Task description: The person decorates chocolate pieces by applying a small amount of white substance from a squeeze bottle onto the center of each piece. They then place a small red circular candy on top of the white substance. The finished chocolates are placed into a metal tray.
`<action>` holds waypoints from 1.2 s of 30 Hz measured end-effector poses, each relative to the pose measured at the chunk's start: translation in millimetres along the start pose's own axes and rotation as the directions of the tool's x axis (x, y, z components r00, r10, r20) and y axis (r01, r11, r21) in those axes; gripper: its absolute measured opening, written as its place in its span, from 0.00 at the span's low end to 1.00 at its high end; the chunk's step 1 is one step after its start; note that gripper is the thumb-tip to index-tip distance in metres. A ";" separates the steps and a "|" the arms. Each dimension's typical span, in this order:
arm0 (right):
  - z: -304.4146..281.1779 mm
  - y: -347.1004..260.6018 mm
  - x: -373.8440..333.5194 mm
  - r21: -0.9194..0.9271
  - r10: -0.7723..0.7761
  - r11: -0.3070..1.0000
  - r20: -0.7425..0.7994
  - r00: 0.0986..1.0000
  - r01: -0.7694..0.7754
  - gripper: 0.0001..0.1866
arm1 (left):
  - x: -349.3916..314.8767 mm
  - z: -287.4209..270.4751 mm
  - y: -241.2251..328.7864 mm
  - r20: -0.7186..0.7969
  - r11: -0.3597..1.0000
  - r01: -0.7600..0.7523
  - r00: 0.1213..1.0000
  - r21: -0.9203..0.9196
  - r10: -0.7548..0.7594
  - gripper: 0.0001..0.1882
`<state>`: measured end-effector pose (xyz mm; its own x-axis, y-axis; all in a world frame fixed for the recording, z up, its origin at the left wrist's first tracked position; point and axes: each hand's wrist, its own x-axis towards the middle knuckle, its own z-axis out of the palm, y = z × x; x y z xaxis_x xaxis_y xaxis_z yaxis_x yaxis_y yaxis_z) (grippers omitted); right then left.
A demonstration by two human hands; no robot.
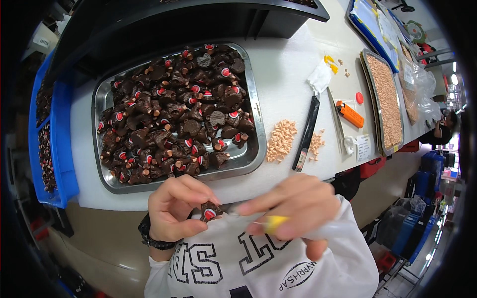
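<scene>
My left hand pinches a small dark brown moulded figure part with a red and white detail, between thumb and fingertips in front of my chest. To its right, my right hand is blurred by motion. Its fingers are closed round a translucent bottle with a yellow band, whose tip points toward the brown part; whether they touch cannot be made out. Beyond my hands, a metal tray holds many similar brown parts, several with red and white details and peach-coloured ends.
Right of the tray lie small peach pieces, a black-handled tool, tweezers, an orange lighter and a red cap. A tray of peach pieces stands farther right. A blue bin borders the left, a black bin the back.
</scene>
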<state>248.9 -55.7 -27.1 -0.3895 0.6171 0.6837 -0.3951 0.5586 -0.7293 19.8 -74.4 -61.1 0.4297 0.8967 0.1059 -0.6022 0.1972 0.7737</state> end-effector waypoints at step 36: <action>-19.6 -15.6 -23.1 -0.919 0.305 0.336 -0.100 0.947 -0.205 0.19 | 5.0 0.6 3.1 0.048 0.997 0.012 0.999 0.079 -0.015 0.19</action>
<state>280.3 -67.8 -32.0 -0.4064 0.8103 0.4223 0.7123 0.5704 -0.4090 20.5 -69.6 -57.8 0.4709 0.8734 0.1239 -0.5421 0.1757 0.8218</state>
